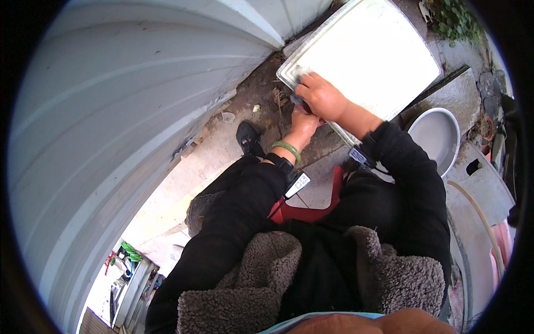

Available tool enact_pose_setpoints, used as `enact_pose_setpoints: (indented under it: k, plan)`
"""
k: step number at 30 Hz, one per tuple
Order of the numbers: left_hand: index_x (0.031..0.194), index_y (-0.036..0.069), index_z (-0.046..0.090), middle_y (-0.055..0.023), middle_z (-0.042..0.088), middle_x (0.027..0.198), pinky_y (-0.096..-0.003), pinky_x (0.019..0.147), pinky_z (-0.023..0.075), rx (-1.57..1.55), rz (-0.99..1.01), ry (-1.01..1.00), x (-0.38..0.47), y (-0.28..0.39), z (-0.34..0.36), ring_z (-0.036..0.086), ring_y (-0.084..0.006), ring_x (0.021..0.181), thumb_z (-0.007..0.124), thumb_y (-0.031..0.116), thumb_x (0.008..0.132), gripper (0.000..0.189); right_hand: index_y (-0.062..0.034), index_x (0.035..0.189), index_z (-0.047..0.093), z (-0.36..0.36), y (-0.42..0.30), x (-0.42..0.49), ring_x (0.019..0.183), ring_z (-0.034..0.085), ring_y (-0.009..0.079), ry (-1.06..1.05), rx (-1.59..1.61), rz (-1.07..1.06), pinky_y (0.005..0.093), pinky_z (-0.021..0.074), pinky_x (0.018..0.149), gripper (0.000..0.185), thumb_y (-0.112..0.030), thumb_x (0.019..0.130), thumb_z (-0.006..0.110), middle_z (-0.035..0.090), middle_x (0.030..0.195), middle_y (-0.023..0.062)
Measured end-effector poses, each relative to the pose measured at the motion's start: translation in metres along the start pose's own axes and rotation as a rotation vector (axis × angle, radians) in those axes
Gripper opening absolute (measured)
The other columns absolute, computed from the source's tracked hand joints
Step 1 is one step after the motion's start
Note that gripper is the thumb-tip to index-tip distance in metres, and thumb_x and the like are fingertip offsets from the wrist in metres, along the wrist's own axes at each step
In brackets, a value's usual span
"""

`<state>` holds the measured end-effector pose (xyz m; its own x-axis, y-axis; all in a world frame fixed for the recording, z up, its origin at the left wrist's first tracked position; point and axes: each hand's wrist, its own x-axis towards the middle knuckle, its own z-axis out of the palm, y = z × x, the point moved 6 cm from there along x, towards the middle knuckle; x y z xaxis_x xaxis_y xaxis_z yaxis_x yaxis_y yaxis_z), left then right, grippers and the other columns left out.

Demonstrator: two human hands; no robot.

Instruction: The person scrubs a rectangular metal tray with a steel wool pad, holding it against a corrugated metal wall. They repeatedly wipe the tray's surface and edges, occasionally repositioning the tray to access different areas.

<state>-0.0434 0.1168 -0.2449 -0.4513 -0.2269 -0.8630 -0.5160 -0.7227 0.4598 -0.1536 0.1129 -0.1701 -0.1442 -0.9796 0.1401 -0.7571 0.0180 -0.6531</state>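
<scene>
A large white rectangular panel (367, 58) with a ridged rim lies tilted before me, its face washed out by glare. At its near left corner, my right hand (321, 96) presses its bent fingers around a small dark grey scrubbing pad (299, 79), partly hidden. Grey smears mark the rim there. Just below, my left hand (305, 123), with a green bangle (287, 149) at the wrist, is wet and close against the panel's edge. Dark, shiny material (298, 101) shows at its fingers, which are mostly hidden, so its hold is unclear.
A metal basin (436, 140) with cloudy liquid stands to the right. Grey corrugated metal wall (146, 87) closes the left side. Under me is a red plastic stool (306, 213). A hose (479, 208) curves at the right, and a leafy plant (454, 21) grows beyond the panel.
</scene>
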Motion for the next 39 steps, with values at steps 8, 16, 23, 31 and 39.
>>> enact_pose_setpoints:
  k: [8,16,23,31,39]
  plan:
    - [0.127,0.009,0.042,-0.0081,0.058,0.119,-0.0384,0.076,0.0595,0.073,0.089,0.053,-0.011,0.015,0.003,0.063,-0.0221,0.102,0.064,0.004,0.092,0.042,-0.0073,0.092,0.067,0.020,0.007,0.060,0.094,0.056,0.0296,-0.014,-0.255,-0.053,0.0371,0.0490,0.084,0.029,-0.010,0.063,0.069,0.058,0.094,0.0093]
    - [0.124,0.008,0.046,-0.0075,0.061,0.116,-0.0384,0.077,0.0592,0.022,0.022,0.050,0.000,0.006,0.003,0.064,-0.0198,0.101,0.063,0.006,0.094,0.035,-0.0081,0.085,0.061,0.001,0.002,-0.004,0.084,0.053,0.0300,-0.074,-0.044,0.018,0.0371,0.0475,0.076,0.021,-0.010,0.066,0.068,0.054,0.089,0.0093]
    - [0.129,0.008,0.045,-0.0097,0.060,0.119,-0.0395,0.077,0.0595,0.176,0.134,0.118,-0.009,0.015,0.002,0.062,-0.0207,0.106,0.064,0.002,0.091,0.043,-0.0082,0.092,0.067,0.024,0.009,0.079,0.095,0.055,0.0286,0.003,-0.274,-0.091,0.0343,0.0507,0.081,0.021,-0.008,0.071,0.062,0.056,0.097,0.0095]
    - [0.126,0.011,0.044,-0.0072,0.059,0.115,-0.0353,0.066,0.0577,0.034,0.012,0.113,-0.005,0.012,0.004,0.062,-0.0187,0.095,0.064,0.001,0.090,0.042,-0.0098,0.091,0.068,-0.005,-0.004,0.012,0.092,0.055,0.0287,-0.102,-0.134,0.047,0.0352,0.0491,0.078,0.029,-0.012,0.062,0.071,0.057,0.093,0.0099]
    - [0.124,0.007,0.047,-0.0102,0.059,0.119,-0.0378,0.075,0.0599,0.071,0.078,0.070,-0.013,0.012,0.004,0.063,-0.0226,0.102,0.060,0.006,0.095,0.031,-0.0092,0.092,0.066,0.014,0.001,0.036,0.091,0.054,0.0286,-0.008,-0.244,-0.124,0.0354,0.0482,0.082,0.031,-0.015,0.062,0.069,0.055,0.095,0.0093]
